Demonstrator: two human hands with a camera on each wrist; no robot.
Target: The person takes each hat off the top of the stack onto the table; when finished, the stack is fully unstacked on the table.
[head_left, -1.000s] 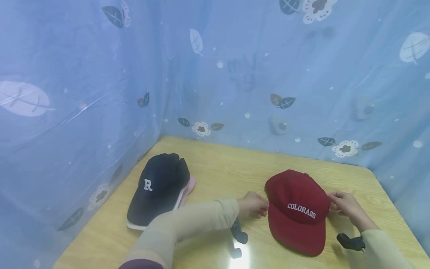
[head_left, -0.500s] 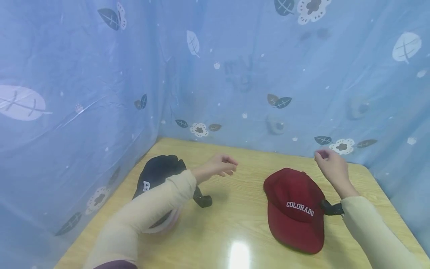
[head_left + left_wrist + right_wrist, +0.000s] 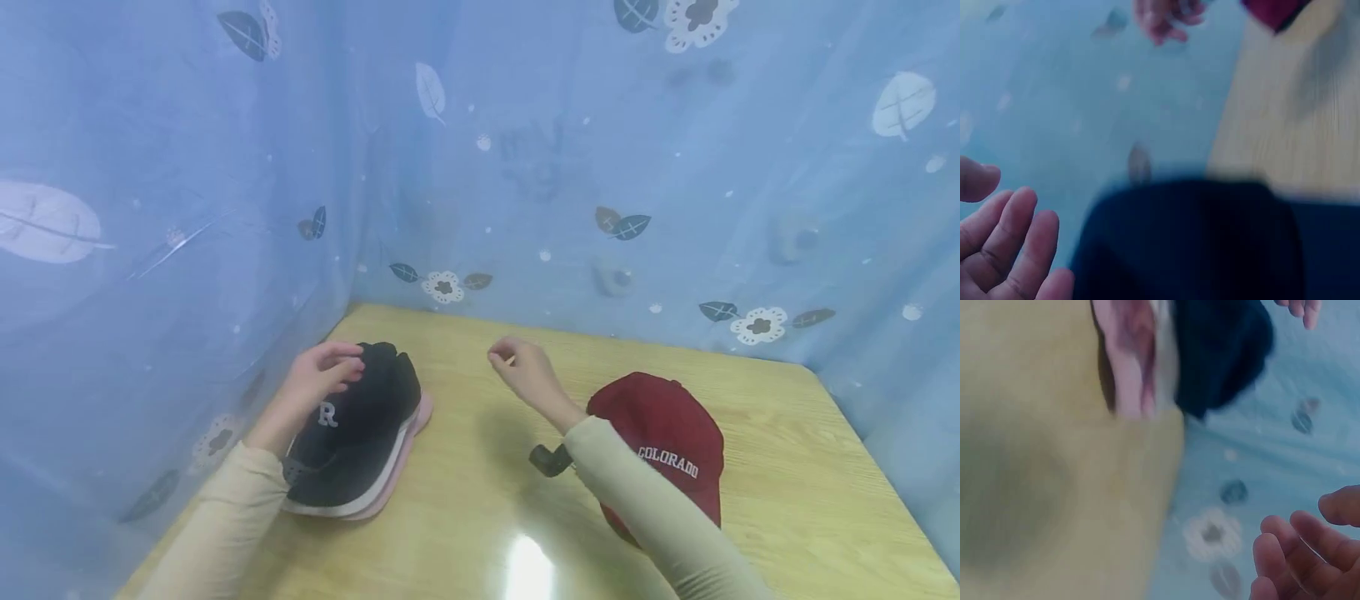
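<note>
My left hand (image 3: pixel 311 385) hovers over a black baseball cap (image 3: pixel 375 429) with a white letter R, its fingers loosely bent and holding nothing. Beneath the black cap are a white cap (image 3: pixel 330 509) and a pink cap (image 3: pixel 425 410), stacked so that mostly their edges show. Above the middle of the table is my right hand (image 3: pixel 528 375), its fingers relaxed around bare air. A dark red baseball cap (image 3: pixel 675 417) lettered COLORADO lies to the right, its brim partly hidden by my right sleeve. The right wrist view shows the pink, white and black layers side by side.
The caps lie on a light wooden table (image 3: pixel 465 467). A blue curtain (image 3: pixel 495 200) with leaf and flower prints encloses its back and sides. A black wrist device (image 3: pixel 551 460) sticks out below my right hand.
Both hands have left the red cap and swung left: the left hand to above the black cap, the right from the red cap's side to mid-table. The caps stay in place.
</note>
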